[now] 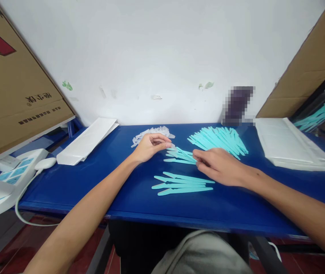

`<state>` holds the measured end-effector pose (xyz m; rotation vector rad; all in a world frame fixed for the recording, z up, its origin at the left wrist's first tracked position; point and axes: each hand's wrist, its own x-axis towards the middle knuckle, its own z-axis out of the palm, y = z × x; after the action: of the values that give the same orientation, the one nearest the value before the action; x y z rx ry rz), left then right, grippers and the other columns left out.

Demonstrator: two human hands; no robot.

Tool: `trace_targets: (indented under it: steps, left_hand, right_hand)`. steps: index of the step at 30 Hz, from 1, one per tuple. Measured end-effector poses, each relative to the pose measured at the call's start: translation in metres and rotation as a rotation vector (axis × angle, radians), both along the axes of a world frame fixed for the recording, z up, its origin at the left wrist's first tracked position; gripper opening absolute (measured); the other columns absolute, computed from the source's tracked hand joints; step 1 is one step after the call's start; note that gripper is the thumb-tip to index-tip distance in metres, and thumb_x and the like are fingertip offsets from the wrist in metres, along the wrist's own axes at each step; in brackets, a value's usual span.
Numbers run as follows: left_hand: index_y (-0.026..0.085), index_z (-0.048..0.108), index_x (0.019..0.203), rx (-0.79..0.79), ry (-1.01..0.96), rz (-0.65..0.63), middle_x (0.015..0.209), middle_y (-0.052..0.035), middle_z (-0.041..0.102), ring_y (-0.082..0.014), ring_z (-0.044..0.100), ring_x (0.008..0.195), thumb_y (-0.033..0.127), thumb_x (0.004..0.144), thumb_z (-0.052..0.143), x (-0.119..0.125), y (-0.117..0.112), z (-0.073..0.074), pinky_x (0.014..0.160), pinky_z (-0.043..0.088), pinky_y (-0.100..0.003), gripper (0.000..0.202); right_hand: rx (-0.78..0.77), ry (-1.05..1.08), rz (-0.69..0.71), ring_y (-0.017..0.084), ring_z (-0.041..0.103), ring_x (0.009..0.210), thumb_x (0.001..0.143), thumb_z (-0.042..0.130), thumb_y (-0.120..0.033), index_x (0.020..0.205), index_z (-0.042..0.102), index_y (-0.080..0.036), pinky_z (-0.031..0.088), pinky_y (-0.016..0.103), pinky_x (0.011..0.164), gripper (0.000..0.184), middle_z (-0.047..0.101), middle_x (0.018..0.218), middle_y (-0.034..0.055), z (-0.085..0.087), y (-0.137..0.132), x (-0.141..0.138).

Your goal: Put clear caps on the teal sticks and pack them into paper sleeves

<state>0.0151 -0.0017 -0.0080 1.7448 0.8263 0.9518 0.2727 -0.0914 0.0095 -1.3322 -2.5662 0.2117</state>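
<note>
My left hand (151, 146) pinches a small translucent cap (173, 145) between thumb and fingertips. My right hand (218, 163), fingers closed, grips the handle of a teal eyebrow razor (184, 152), whose tip meets the cap; how far it is inside I cannot tell. Just below lie several teal razors (176, 160) side by side, partly covered by my right hand. Closer to me is another small group of razors (184, 186), fanned out. A large heap of teal razors (216, 139) lies behind my right hand, and a pile of translucent caps (162, 132) behind my left.
White packets lie on the blue table (99, 194): a folded one (86, 140) at left, a stack (290, 144) at right. A power strip (16, 179) with a white cable sits at the left edge. Cardboard boxes flank both sides. A clear jar (322, 110) holds more razors.
</note>
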Motion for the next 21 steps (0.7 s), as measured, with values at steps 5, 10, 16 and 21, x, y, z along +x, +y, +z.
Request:
trace_targets:
  steps: [5, 10, 16, 21]
  left_hand:
    - [0.015, 0.077, 0.092, 0.055, -0.018, 0.041, 0.089, -0.0100, 0.078, -0.0214, 0.074, 0.082, 0.046, 0.071, 0.086, 0.0015, -0.0012, 0.0001, 0.078, 0.056, -0.032, 0.039]
    - [0.014, 0.077, 0.091, 0.073, -0.002, 0.041, 0.090, -0.0100, 0.077, -0.0204, 0.073, 0.081, 0.047, 0.071, 0.086, 0.0008, -0.0007, 0.0006, 0.077, 0.056, -0.032, 0.039]
    - [0.014, 0.077, 0.091, 0.015, 0.014, -0.071, 0.088, -0.0100, 0.078, -0.0204, 0.073, 0.081, 0.045, 0.072, 0.085, 0.0047, -0.0055, 0.0016, 0.078, 0.057, -0.031, 0.038]
    - [0.016, 0.079, 0.090, 0.089, 0.128, -0.138, 0.100, -0.0114, 0.078, -0.0254, 0.073, 0.095, 0.045, 0.078, 0.080, 0.0074, -0.0095, 0.0044, 0.085, 0.057, -0.036, 0.032]
  right_hand:
    - [0.007, 0.003, -0.013, 0.013, 0.038, 0.051, 0.091, 0.043, -0.021, 0.077, 0.037, -0.023, 0.018, 0.031, 0.057, 0.015, 0.049, 0.059, -0.0030, -0.0013, -0.0006, -0.0009]
    - [-0.003, -0.008, -0.022, 0.014, 0.037, 0.051, 0.091, 0.042, -0.022, 0.076, 0.037, -0.023, 0.018, 0.031, 0.057, 0.016, 0.048, 0.058, -0.0029, -0.0006, -0.0010, -0.0012]
    - [-0.027, 0.022, 0.027, 0.014, 0.040, 0.053, 0.095, 0.041, -0.024, 0.078, 0.038, -0.023, 0.021, 0.030, 0.057, 0.017, 0.048, 0.060, -0.0037, -0.0005, -0.0006, -0.0007]
    - [0.042, 0.046, -0.005, 0.015, 0.050, 0.060, 0.101, 0.039, -0.032, 0.091, 0.052, -0.022, 0.027, 0.028, 0.059, 0.019, 0.064, 0.077, 0.0012, -0.0060, 0.0032, 0.0010]
